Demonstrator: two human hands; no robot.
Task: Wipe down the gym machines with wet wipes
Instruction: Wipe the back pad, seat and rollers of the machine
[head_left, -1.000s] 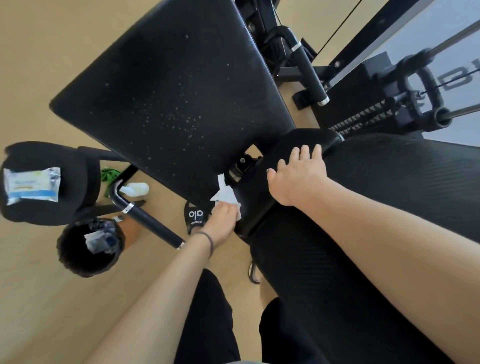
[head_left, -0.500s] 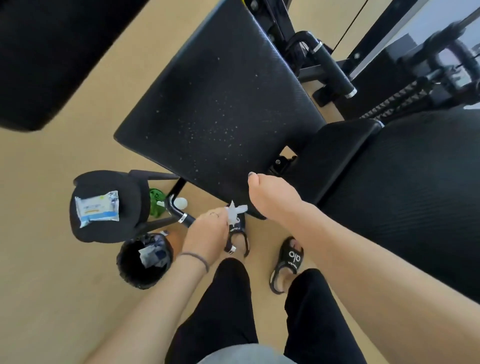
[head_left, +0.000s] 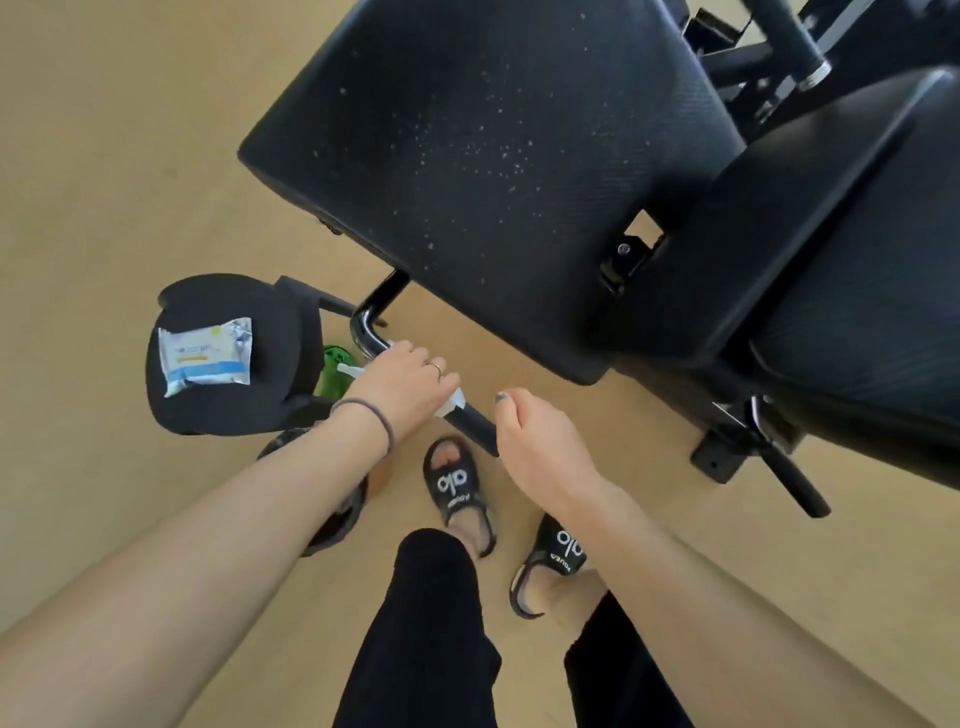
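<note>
Head view, looking straight down. Left hand (head_left: 402, 387) wrapped around the black handle bar (head_left: 475, 423) of the gym machine, clamped over a white wet wipe (head_left: 451, 404); wipe corner poking out at the fingertips on the right side, another white scrap visible at the wrist side. Ring on one finger, dark hair tie (head_left: 371, 415) on the left wrist. Bar curved up from under the hand to the frame below the big black seat pad (head_left: 493, 171). Pad surface speckled with pale spots, mostly mid-right. Right hand (head_left: 540, 447) just beside the bar's lower end, fingers loosely curled, nothing in it; touching the bar or not: couldn't tell. Second black pad (head_left: 852, 270) to the right, joined by a bracket with a bolt (head_left: 623, 249). Wipe packet (head_left: 205, 356), white and blue, lying flat on a small round black pad (head_left: 228, 358) left of the hand, well apart from the seat pad. Green bottle (head_left: 335, 374) on the floor between that pad and the left hand, mostly hidden. Dark round bin (head_left: 332, 519) under the left forearm, largely covered. Black slides (head_left: 457, 483) with white lettering on both feet, black trousers (head_left: 431, 623) at bottom centre. Tan floor (head_left: 130, 156) all around.
</note>
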